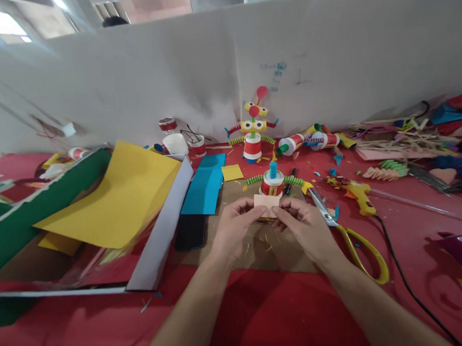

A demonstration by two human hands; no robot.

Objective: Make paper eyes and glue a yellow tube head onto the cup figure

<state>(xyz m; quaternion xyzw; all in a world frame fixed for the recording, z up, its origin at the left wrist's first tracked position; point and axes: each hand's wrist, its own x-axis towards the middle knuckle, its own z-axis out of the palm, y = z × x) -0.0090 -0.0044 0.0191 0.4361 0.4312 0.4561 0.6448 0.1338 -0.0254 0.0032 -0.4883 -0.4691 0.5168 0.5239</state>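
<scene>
Between both hands is a small pale pink piece of paper (pixel 266 203). My left hand (pixel 236 222) pinches its left side, thumb in front, and my right hand (pixel 301 221) grips the right side the same way. Just behind the paper stands a paper-cup figure (pixel 272 181) with green folded-paper arms and a blue folded neck; the paper covers its lower front. Under my hands lies a brown cardboard sheet (pixel 258 249). Scissors with yellow handles (pixel 359 259) rest to the right of my right hand, near a yellow glue gun (pixel 360 198).
At left, a box (pixel 153 239) holds a large yellow sheet (pixel 116 199). Blue paper (pixel 204 184) partly covers a dark phone (pixel 190 232). Finished-looking cup figures (pixel 252 146) stand by the white partition (pixel 133 80). The glue gun's cord (pixel 398 267) runs along the right. Sticks (pixel 391 136) are piled far right.
</scene>
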